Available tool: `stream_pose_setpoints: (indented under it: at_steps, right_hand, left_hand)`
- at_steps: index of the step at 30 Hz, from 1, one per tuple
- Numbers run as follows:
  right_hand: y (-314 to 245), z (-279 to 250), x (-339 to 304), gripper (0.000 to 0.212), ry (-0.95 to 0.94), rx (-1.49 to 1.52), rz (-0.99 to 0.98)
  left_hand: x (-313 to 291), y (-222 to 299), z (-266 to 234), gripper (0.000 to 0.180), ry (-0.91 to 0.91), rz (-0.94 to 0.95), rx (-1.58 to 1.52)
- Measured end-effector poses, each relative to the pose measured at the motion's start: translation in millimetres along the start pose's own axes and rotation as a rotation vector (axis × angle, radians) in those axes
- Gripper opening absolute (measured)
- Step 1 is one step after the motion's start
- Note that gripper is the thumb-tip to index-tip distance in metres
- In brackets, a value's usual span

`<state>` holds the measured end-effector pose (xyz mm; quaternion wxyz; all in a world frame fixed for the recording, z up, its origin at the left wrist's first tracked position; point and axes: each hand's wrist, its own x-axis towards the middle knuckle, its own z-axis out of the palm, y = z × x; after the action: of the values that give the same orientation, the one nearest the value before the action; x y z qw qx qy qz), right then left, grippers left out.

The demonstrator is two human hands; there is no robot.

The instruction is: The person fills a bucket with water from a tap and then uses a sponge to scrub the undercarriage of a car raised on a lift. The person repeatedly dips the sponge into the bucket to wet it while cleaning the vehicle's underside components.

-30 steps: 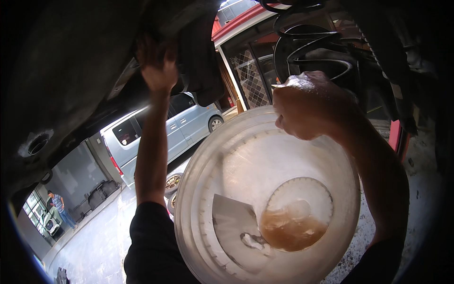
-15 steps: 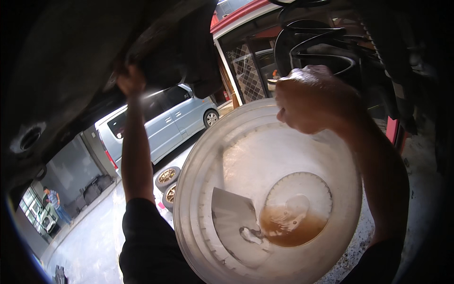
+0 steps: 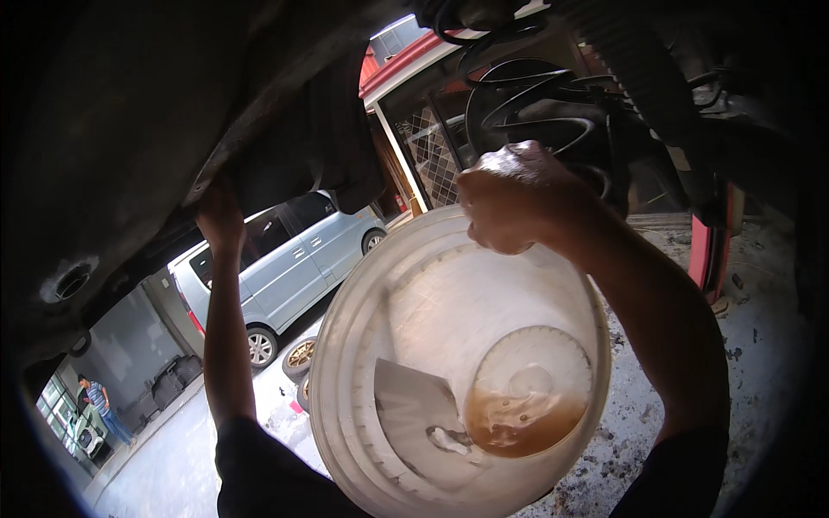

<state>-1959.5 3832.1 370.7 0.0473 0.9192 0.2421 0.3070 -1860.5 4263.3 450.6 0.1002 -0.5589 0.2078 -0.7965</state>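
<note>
A large whitish plastic bucket (image 3: 432, 302) is tilted in front of me, its mouth facing me. Brown liquid (image 3: 528, 423) is pooled low inside, near a grey flat piece (image 3: 414, 410) with a torn-looking corner. My right hand (image 3: 511, 198) is closed at the bucket's upper rim, with its back toward me. Raised at the far left, my left hand (image 3: 221, 223) meets the lower edge of a dark vehicle underside (image 3: 216, 129). Its fingertips are lost in shadow, so their grip is hidden.
A coil spring (image 3: 553, 112) and other suspension parts hang at the upper right. Beyond are a red post (image 3: 710, 250), a light blue van (image 3: 294, 259) and wheels with gold rims (image 3: 300, 354). Another person (image 3: 99, 406) stands at the far left.
My view has shifted, and the bucket and right hand now sit further left in it. The liquid has moved slightly in the bucket. My left hand stays up at the underside.
</note>
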Motion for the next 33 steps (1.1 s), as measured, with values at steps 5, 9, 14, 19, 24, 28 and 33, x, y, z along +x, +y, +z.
stream_pose_setpoints:
  at_steps: [5, 9, 14, 19, 24, 28, 33]
  right_hand:
    - [5.4, 2.5, 7.1, 0.02, -0.127, -0.105, -0.038]
    - [-7.8, 1.8, 11.5, 0.021, -0.117, -0.115, 0.034]
    - [-4.0, 6.0, 6.5, 0.02, -0.027, -0.042, 0.064]
    - [-5.7, 15.4, 12.9, 0.024, 0.016, 0.01, -0.002]
    - [3.7, 18.9, 11.3, 0.029, 0.02, -0.011, -0.006]
    - [-8.2, 7.8, 13.1, 0.029, -0.059, -0.024, 0.059]
    - [-5.4, 6.0, 12.4, 0.028, -0.06, -0.007, 0.061]
  left_hand:
    - [5.1, 199.0, -96.6, 0.02, -0.429, -0.039, -0.863]
    - [-35.8, 289.2, -102.8, 0.01, -1.217, 0.644, -1.181]
    - [-109.2, 342.1, -36.1, 0.017, -1.872, 0.894, -0.65]
    - [-225.9, 397.4, -41.3, 0.027, -2.01, 0.773, -0.699]
    - [-234.6, 428.2, -47.4, 0.039, -1.789, 0.737, -1.055]
    - [-212.3, 413.9, -28.6, 0.033, -1.77, 0.752, -0.864]
    - [-152.0, 393.5, -22.3, 0.019, -1.77, 0.67, -1.243]
